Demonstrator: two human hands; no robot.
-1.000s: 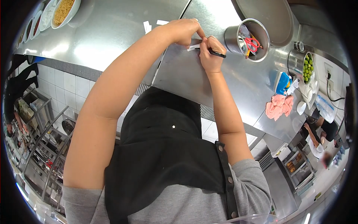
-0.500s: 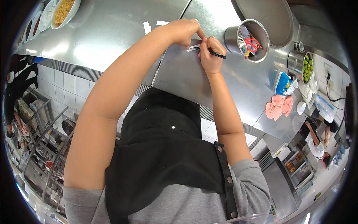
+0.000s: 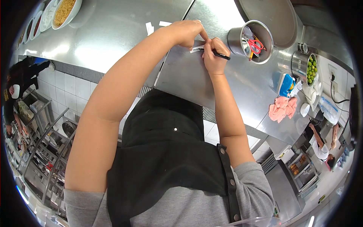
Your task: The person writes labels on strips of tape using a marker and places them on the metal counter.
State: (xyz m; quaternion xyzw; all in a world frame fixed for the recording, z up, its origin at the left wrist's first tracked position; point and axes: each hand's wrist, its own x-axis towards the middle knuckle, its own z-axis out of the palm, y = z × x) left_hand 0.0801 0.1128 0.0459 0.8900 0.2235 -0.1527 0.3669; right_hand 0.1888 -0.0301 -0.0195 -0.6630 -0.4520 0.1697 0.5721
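In the head view my right hand [image 3: 216, 51] is closed around a black marker [image 3: 221, 55], its tip over a small white label [image 3: 197, 49] with dark writing. The label lies on the steel counter [image 3: 185, 72]. My left hand [image 3: 189, 32] reaches in from the left, its index finger stretched out to the fingertips of my right hand; its other fingers are curled beside the label's upper edge. Other white paper strips [image 3: 149, 28] lie left of my left hand.
A steel pot [image 3: 235, 41] with red scissors stands right of my hands. Farther right are a blue-and-white dispenser [image 3: 286, 85], a pink cloth [image 3: 280, 109] and a pot of limes [image 3: 300, 62]. Bowls [image 3: 77, 11] stand upper left. Other people are at both sides.
My hands have barely moved, the marker still in my right hand. At the far left, the person in dark clothes has shifted; at the right, another person's arm has moved.
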